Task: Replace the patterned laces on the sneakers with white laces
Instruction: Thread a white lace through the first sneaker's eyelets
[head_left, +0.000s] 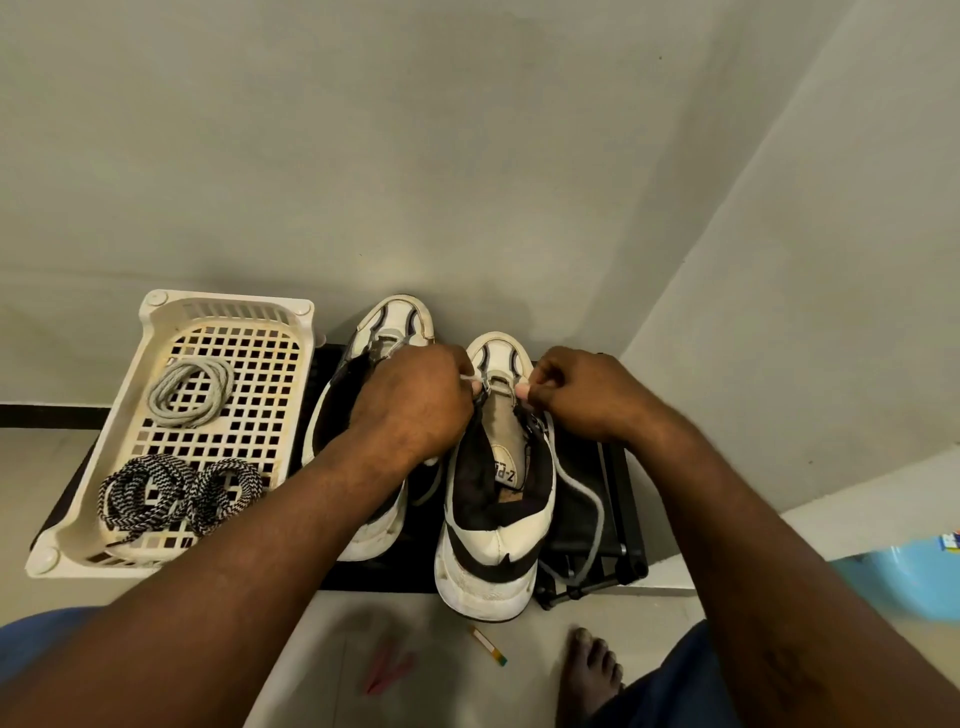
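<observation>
1. Lacing of the right-hand sneaker (493, 561) is judged to be at its first step. A white lace (597, 512) is seen crossing the lowest eyelets, near the toe.
2. The left grip (415, 400) is closed in a pinch on the lace at one side of those eyelets, and the right grip (576, 395) is pinched on it at the other. Both sides are probably held so that the lengths can be evened and drawn snug.
3. The loose lengths are left trailing back beside the shoe onto the table (374, 574).
4. The sneaker is set upright on the table, its long axis running away from the person. The toe points to the wall and the heel overhangs the near edge, so the eyelets face up.
5. The patterned laces (150, 488) are bundled in the basket (150, 312), with a spare white coil (189, 392) beyond them.
</observation>
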